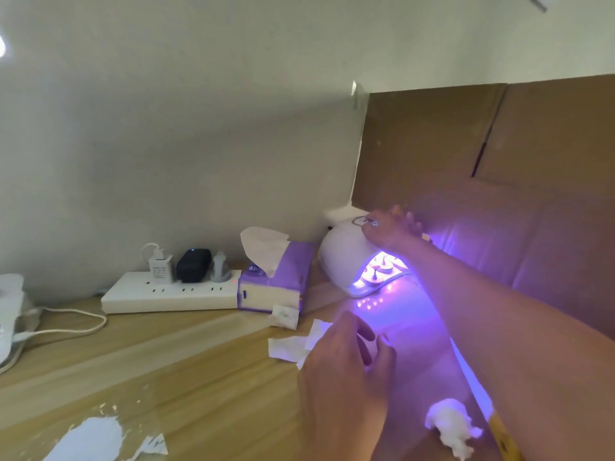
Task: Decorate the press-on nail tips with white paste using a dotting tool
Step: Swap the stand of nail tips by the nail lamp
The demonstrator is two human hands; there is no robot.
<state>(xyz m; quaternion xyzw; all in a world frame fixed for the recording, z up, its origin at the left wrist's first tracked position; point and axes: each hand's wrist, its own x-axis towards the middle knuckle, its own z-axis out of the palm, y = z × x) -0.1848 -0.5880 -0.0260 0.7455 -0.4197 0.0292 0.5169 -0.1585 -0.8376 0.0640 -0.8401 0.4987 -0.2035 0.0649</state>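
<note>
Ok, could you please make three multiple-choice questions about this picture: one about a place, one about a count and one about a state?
1. Where does the right hand rest?
A. on top of the lamp
B. on a keyboard
C. inside a drawer

2. How many plugs sit in the power strip?
A. one
B. three
C. six

3. What state is the lamp in?
A. switched off and dark
B. lit, glowing purple
C. packed in its box

Answers:
1 A, its fingers lie on the white dome.
2 B, a white, a black and a grey plug stand in a row.
3 B, purple light spills from its opening onto the table.
</note>
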